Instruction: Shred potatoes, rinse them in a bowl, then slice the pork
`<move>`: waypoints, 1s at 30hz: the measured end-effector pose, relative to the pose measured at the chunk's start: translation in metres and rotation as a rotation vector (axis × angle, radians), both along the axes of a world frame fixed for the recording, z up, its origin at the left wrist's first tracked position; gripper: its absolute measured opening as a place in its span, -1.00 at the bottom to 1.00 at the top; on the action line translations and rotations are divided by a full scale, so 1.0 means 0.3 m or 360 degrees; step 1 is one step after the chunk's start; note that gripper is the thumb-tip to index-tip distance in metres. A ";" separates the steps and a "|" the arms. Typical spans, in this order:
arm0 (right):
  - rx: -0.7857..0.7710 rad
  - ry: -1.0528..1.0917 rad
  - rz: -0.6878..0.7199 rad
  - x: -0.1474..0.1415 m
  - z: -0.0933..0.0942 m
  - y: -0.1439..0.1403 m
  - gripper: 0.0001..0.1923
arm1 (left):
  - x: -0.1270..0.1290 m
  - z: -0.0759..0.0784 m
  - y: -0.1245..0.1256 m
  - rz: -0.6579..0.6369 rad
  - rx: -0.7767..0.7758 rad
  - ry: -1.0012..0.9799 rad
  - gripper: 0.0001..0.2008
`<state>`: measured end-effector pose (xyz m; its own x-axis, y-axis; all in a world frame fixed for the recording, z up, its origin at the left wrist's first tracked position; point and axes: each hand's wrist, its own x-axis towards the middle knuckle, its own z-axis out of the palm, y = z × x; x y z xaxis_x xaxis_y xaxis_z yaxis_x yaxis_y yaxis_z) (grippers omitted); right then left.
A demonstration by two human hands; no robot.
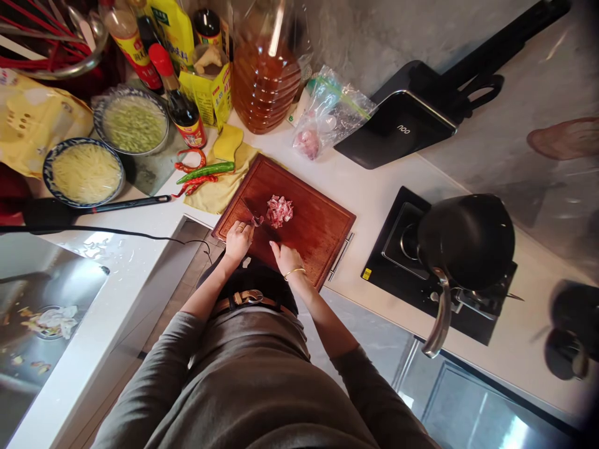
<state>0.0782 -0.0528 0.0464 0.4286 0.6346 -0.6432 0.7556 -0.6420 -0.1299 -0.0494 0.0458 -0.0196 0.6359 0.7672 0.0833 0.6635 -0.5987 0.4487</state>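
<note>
A reddish-brown wooden cutting board (318, 218) lies at the counter's front edge. On it rests a small pile of sliced raw meat (279, 211). My left hand (239, 240), fingers curled together, holds down a small dark-red piece of meat (257, 221) left of the pile. My right hand (287, 259) is closed round the handle of a knife (264, 232). Its dark blade points up and left, close beside that piece, and blends with the board. Most of the handle is hidden in my fist.
Red and green chillies (206, 171) lie on a yellow cloth left of the board. Beyond are bowls of shredded vegetables (87, 171), sauce bottles (182, 106) and an oil jug (264, 81). A knife block (397, 125) and a wok (468, 243) on the stove stand right; a sink (70, 274) is left.
</note>
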 end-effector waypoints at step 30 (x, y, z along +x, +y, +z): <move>-0.0215 -0.0088 0.0071 0.067 0.045 -0.106 -0.37 | 0.005 -0.004 0.004 0.0132 -0.0026 -0.0090 -0.72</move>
